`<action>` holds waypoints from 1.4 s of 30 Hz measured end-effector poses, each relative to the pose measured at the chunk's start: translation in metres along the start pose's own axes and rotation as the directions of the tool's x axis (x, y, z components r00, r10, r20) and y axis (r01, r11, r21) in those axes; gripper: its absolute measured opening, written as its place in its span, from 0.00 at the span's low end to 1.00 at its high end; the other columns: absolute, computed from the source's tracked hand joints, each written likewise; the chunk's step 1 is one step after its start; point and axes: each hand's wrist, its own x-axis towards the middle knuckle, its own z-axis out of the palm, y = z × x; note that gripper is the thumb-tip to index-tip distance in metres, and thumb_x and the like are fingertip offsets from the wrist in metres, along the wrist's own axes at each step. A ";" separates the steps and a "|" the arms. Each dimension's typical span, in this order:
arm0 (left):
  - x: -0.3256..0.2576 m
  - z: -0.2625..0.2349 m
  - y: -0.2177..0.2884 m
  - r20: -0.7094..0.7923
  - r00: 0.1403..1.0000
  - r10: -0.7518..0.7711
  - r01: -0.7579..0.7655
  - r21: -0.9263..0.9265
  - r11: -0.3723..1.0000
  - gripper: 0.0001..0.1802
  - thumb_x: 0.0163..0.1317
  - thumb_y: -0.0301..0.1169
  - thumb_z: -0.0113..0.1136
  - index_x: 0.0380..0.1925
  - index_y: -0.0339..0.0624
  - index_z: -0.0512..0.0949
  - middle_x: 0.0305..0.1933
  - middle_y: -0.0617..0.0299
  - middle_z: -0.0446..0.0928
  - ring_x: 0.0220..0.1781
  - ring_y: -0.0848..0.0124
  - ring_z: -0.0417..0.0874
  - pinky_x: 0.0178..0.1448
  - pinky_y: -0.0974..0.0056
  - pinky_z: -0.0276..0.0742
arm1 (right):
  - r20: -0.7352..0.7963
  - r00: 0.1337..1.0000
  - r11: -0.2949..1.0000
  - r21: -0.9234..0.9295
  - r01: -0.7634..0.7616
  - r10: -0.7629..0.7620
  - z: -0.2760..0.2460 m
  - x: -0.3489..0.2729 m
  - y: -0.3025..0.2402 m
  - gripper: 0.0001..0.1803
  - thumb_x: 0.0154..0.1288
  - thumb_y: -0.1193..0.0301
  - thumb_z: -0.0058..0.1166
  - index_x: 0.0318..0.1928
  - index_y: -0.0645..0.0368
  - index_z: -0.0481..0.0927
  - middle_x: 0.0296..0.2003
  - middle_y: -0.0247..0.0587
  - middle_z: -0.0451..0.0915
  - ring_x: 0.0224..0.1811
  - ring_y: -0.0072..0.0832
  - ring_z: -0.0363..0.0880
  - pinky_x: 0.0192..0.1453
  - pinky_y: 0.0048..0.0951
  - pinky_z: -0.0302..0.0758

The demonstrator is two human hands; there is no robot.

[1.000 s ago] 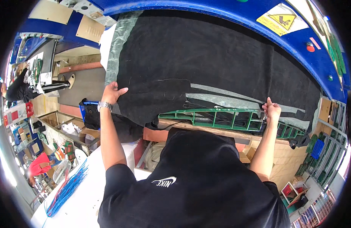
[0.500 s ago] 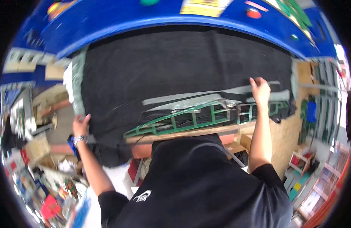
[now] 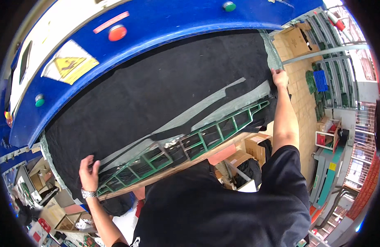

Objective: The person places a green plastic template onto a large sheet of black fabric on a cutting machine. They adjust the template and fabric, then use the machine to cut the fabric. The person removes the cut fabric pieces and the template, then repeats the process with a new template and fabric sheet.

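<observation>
A large black fabric sheet (image 3: 157,99) with a pale translucent backing lies spread under the blue machine housing (image 3: 165,29). My left hand (image 3: 88,174), with a metal wristwatch, presses flat on the sheet's near left edge, fingers spread. My right hand (image 3: 279,78) grips the sheet's far right edge, where the pale backing shows. A green metal lattice frame (image 3: 185,144) runs along the near edge of the sheet, between my hands. My black shirt fills the lower middle of the view.
The blue housing carries a red button (image 3: 117,32), green buttons (image 3: 228,6) and a yellow warning label (image 3: 70,64). Cardboard boxes (image 3: 256,145) sit below the frame. Shelving with a blue crate (image 3: 321,80) stands at right. Clutter lies on the floor at lower left.
The view has swung to the left and tilted. My left hand has slid down along the sheet's near left edge; my right hand has moved out to the sheet's far right edge.
</observation>
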 end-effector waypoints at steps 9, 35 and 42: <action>0.017 0.104 0.199 0.146 0.957 0.251 -0.253 -0.007 0.968 0.18 0.63 0.32 0.72 0.50 0.37 0.83 0.51 0.49 0.83 0.55 0.48 0.83 0.60 0.53 0.79 | 0.162 0.976 0.973 -0.152 0.171 -0.147 0.081 0.197 -0.046 0.53 0.60 0.25 0.52 0.55 0.70 0.85 0.59 0.64 0.82 0.67 0.48 0.80 0.70 0.44 0.74; 0.045 0.202 0.269 0.097 0.924 0.369 -0.378 0.104 0.920 0.23 0.61 0.36 0.72 0.56 0.45 0.83 0.57 0.56 0.76 0.57 0.54 0.78 0.60 0.52 0.79 | -0.162 0.955 0.967 0.012 0.255 -0.250 0.104 0.191 0.049 0.33 0.65 0.37 0.63 0.36 0.59 0.79 0.35 0.54 0.86 0.40 0.53 0.85 0.49 0.50 0.78; 0.021 0.169 0.242 -0.032 0.911 0.411 -0.412 -0.043 0.910 0.20 0.63 0.34 0.70 0.54 0.42 0.83 0.51 0.55 0.80 0.53 0.53 0.80 0.58 0.51 0.79 | -0.087 0.950 0.931 -0.243 0.271 -0.299 0.095 0.245 0.100 0.38 0.64 0.31 0.58 0.43 0.58 0.85 0.42 0.52 0.89 0.48 0.54 0.87 0.53 0.51 0.80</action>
